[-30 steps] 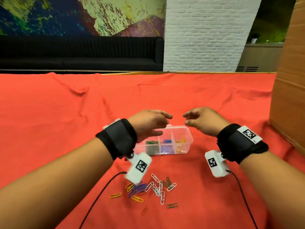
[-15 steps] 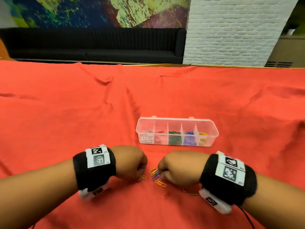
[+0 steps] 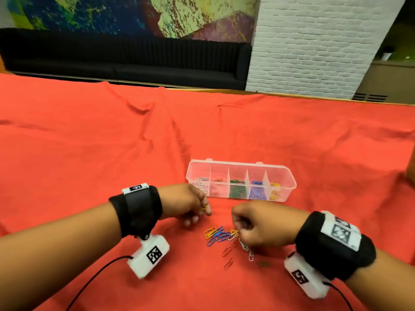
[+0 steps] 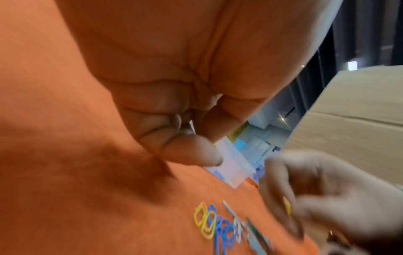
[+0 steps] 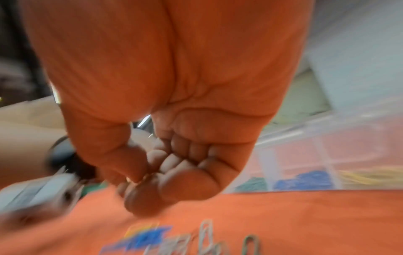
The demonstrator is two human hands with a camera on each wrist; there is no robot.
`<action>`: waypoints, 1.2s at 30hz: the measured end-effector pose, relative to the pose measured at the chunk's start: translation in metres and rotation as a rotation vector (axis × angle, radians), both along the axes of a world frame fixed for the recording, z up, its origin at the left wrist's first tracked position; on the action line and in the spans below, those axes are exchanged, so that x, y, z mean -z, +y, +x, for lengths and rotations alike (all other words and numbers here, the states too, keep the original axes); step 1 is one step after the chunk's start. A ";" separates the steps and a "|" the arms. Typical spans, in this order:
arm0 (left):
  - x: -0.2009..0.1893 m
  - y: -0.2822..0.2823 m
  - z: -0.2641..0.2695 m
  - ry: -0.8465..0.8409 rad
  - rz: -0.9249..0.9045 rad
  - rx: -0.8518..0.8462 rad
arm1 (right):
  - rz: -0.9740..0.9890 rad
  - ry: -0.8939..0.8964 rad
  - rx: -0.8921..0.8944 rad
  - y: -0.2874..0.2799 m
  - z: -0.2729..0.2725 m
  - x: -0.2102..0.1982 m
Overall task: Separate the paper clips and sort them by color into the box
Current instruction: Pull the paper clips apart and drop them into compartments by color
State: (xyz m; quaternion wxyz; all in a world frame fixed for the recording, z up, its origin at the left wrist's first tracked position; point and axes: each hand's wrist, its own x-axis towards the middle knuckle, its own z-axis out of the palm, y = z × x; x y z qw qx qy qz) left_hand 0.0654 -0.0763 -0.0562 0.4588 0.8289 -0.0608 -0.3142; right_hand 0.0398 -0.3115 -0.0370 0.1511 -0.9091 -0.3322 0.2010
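Head view: our left hand [image 3: 186, 204] is curled, pinching a yellow paper clip [image 3: 204, 207] between thumb and fingertips, just above the red cloth [image 3: 112, 142] covering the desk. It sits near the left end of the box. The left wrist view shows the thumb and fingers [image 4: 191, 151] pressed together, but the clip itself is hidden there.

Our right hand [image 3: 262, 225] is also curled, fingers down into the right side of the loose paper clip pile [image 3: 221, 236]. It seems to pinch an orange-yellow clip at the fingertips, though blur means we can't confirm which clip. Right wrist view is motion-blurred: fingers [image 5: 152, 174] bunched tight against the thumb.

The pile lies on the cloth between the two hands, near side of the box: yellow and blue clips to the left, white ones under the right hand, two red clips [image 3: 227, 257] nearer to us, one green clip [image 3: 265, 263] off to the right.

The clear plastic compartment box [image 3: 241, 163] lies just beyond the hands, open top, five compartments. Left to right: white, red, green, blue, yellow clips.

Black wrist straps with white camera modules on both wrists. Black sofa [image 3: 125, 59] and white brick wall [image 3: 314, 41] beyond the desk's far edge.
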 end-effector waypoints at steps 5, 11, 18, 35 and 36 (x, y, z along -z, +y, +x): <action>0.006 -0.020 -0.008 -0.310 0.447 0.289 | 0.245 -0.162 0.307 -0.049 0.035 -0.012; 0.011 -0.028 -0.008 -0.603 0.737 0.379 | 0.210 -0.363 0.577 -0.094 0.080 -0.015; 0.002 -0.010 0.011 -0.277 0.519 0.323 | 0.214 -0.462 0.635 -0.087 0.083 -0.005; -0.043 -0.136 0.082 -0.312 0.056 -0.019 | -0.152 -0.040 0.180 -0.066 -0.029 0.010; -0.045 -0.144 0.084 -0.337 0.048 -0.025 | -0.146 -0.040 0.177 -0.066 -0.029 0.011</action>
